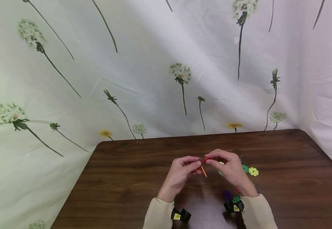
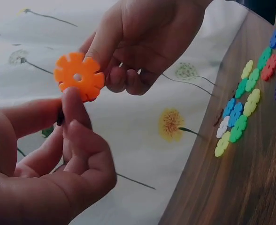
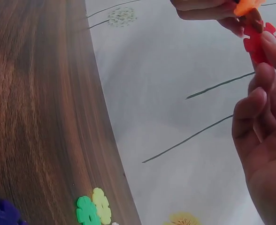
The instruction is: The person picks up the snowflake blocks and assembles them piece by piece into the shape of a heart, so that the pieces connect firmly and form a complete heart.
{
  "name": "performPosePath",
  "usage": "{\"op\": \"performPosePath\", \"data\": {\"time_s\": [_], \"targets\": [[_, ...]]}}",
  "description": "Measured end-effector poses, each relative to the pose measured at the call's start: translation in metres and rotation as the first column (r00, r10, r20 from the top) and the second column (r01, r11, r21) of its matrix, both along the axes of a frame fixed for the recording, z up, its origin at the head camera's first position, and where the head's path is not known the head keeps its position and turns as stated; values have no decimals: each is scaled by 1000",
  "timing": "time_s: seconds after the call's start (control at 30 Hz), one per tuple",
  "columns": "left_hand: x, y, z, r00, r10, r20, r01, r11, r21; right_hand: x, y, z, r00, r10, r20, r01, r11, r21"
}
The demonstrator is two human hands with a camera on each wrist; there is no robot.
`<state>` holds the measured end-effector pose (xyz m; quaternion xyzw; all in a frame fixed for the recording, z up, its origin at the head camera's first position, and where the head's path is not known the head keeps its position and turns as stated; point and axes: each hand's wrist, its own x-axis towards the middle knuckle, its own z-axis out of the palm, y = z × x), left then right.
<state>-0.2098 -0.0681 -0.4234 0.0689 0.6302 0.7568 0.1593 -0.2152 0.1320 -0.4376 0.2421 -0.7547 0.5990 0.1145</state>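
Both hands meet above the table, working on small notched plastic discs. With thumb and fingers, my left hand [image 1: 180, 173] pinches a dark brown disc [image 3: 256, 21], mostly covered by the fingers. An orange flower-shaped disc [image 2: 88, 75] is joined to the brown one; it faces the left wrist camera and appears edge-on in the head view. My right hand [image 1: 230, 165] pinches a red disc [image 3: 254, 44] between thumb and fingertips. The red disc's edge meets the brown one; how deep their slots interlock I cannot tell.
Loose discs lie on the dark wooden table [image 1: 120, 178], partly under the right forearm: yellow [image 1: 253, 171], green [image 1: 236, 199], purple [image 1: 227, 194] and several others. A white cloth [image 1: 154, 95] printed with dandelions hangs behind the table and along its sides.
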Motion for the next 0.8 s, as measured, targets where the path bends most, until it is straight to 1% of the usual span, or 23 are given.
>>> {"op": "performPosePath", "data": {"time_s": [0.07, 0.13, 0.3, 0.37, 0.43, 0.5, 0.57, 0.67, 0.73, 0.8], "targets": [[0, 0, -1, 1000, -28, 10, 28, 1000, 11, -1, 0, 0, 1000, 16, 2, -16, 1000, 5], [-1, 0, -1, 999, -52, 17, 51, 999, 18, -1, 0, -1, 1000, 15, 17, -16, 1000, 23], [-2, -1, -2, 996, -88, 26, 88, 996, 34, 0, -1, -2, 997, -19, 73, 14, 998, 67], [-2, -1, -2, 995, -98, 24, 97, 995, 35, -1, -1, -2, 997, -13, 82, 7, 998, 66], [-2, -2, -3, 994, -103, 19, 102, 994, 39, -1, -1, -2, 997, 10, 78, -14, 998, 55], [-2, -2, -3, 995, -100, 19, 99, 994, 46, -2, -1, -2, 997, 36, 64, -39, 998, 42], [-3, -3, -3, 996, -90, 24, 88, 994, 63, -2, 1, -1, 998, 44, 51, -46, 998, 36], [-5, -5, -4, 997, -63, 45, 59, 994, 89, -4, 8, 0, 1000, -8, 27, 6, 999, 52], [-5, -6, -3, 997, -48, 57, 42, 994, 105, -5, 15, 0, 997, -73, 18, 71, 995, 64], [-5, -6, -3, 997, -34, 69, 26, 993, 118, -5, 24, 1, 990, -139, 18, 137, 988, 64]]}}
